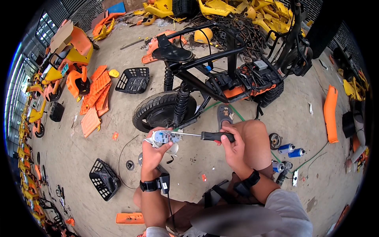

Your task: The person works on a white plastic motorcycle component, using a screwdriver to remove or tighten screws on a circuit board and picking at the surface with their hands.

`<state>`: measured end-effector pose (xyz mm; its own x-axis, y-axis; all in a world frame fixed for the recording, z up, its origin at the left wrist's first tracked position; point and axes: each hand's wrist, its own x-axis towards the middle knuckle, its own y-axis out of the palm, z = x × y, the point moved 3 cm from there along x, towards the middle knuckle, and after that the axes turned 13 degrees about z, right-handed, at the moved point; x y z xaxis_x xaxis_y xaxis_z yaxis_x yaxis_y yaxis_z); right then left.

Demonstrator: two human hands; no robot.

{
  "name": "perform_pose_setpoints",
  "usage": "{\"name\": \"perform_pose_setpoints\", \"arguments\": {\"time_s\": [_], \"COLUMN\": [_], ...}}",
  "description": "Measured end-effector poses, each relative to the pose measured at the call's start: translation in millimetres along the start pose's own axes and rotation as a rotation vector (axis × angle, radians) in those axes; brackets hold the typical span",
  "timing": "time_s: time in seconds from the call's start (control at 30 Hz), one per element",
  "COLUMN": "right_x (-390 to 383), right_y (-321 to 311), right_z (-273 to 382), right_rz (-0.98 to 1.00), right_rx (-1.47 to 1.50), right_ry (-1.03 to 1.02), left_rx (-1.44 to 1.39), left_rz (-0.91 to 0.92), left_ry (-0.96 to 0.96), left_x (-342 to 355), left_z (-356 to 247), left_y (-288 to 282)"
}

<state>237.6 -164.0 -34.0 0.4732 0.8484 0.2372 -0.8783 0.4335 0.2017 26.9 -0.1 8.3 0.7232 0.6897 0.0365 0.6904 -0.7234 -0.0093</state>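
Hands apart: the left hand (153,152) clamps a white-cased circuit board (164,137) just before the black wheel (153,111), seemingly bracing it; the right hand (233,145) grips a screwdriver (211,136) by its handle, likely for control. Tip contact? Can't tell.

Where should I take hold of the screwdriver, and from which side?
By its thick black handle, probably from the right: that end points right, where the right hand grips it. The thin metal shaft runs left to the circuit board in the left hand, offering less to hold.
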Motion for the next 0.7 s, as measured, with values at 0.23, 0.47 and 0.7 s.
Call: {"name": "perform_pose_setpoints", "arguments": {"time_s": [0.23, 0.47, 0.7], "right_x": [0.0, -0.9, -19.3], "right_y": [-0.5, -25.3, -52.0], "right_z": [0.4, -35.6, -141.5], "right_rz": [-0.014, 0.01, -0.076], "right_rx": [-0.01, -0.219, -0.493], "right_ry": [-0.013, 0.121, 0.238], "left_rx": [0.142, 0.396, 0.405], "left_rz": [-0.1, -0.241, -0.222], "left_ry": [-0.048, -0.074, -0.051], "left_x": [-1.1, -6.1, -5.6], "left_z": [11.1, 14.8, 12.1], "left_y": [-13.8, -37.7, -35.8]}}
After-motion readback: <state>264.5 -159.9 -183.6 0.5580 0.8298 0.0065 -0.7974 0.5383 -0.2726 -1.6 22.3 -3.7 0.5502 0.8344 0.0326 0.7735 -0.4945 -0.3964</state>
